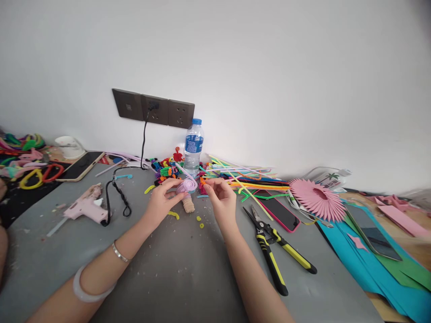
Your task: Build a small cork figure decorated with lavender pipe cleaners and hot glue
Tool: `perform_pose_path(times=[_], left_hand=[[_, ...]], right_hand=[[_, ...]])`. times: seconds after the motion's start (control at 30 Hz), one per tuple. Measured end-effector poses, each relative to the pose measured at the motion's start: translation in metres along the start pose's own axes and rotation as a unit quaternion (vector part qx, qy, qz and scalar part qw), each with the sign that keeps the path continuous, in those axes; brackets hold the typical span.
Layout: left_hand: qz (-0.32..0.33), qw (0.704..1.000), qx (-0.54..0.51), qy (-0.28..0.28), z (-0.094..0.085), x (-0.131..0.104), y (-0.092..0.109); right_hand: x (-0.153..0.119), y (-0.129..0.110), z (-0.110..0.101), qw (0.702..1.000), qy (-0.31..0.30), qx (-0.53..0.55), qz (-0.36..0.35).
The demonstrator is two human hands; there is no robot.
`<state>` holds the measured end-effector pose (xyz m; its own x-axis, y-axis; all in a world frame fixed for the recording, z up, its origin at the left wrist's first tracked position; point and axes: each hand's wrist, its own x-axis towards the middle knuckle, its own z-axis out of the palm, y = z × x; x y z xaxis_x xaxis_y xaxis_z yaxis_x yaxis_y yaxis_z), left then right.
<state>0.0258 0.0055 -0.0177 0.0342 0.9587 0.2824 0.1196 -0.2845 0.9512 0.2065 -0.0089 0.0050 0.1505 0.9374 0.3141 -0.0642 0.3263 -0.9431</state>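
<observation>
My left hand [162,202] pinches a lilac pipe cleaner coil [186,185] between thumb and fingers, and a straight lilac end sticks up from it. Just below the coil shows a short beige piece [188,203]; whether it is joined to the coil I cannot tell. To the right, my right hand [222,201] is closed, its thumb and fingertips drawn together beside a bit of orange. What they hold, if anything, is too small to make out. Small yellow bits [200,222] lie on the grey mat [202,278] between my hands.
Pliers-like cutters [274,244] lie open beside my right forearm. A pink glue gun [85,206] with its cord is at left. Behind my hands stand a water bottle [194,146] and a heap of pipe cleaners [249,172]. Phones [278,211], a pink paper fan [316,199] and coloured paper are at right.
</observation>
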Motion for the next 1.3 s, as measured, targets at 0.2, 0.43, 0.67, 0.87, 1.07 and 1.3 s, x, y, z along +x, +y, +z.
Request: perform_pose_path(times=[0.2, 0.43, 0.67, 0.87, 1.07, 1.3], left_hand=[[-0.025, 0.999, -0.010, -0.027, 0.001, -0.001, 0.008], [-0.013, 0.998, -0.041, -0.045, 0.001, -0.002, 0.015], [-0.042, 0.993, -0.095, -0.053, -0.004, -0.002, 0.018], [-0.066, 0.980, -0.178, -0.054, -0.004, -0.002, 0.021], [-0.105, 0.954, -0.271, -0.074, -0.004, -0.001, 0.026], [-0.159, 0.922, -0.351, -0.032, -0.009, 0.002, 0.020]], right_hand=[[-0.002, -0.001, 0.001, 0.996, -0.058, -0.052, -0.042], [0.005, 0.004, -0.007, 1.000, 0.019, 0.011, 0.002], [0.019, 0.013, -0.022, 0.989, 0.111, 0.092, 0.027], [0.024, 0.013, -0.026, 0.983, 0.136, 0.112, 0.042], [0.023, 0.012, -0.024, 0.980, 0.134, 0.140, 0.049], [0.018, 0.014, -0.016, 0.989, 0.037, 0.136, 0.055]])
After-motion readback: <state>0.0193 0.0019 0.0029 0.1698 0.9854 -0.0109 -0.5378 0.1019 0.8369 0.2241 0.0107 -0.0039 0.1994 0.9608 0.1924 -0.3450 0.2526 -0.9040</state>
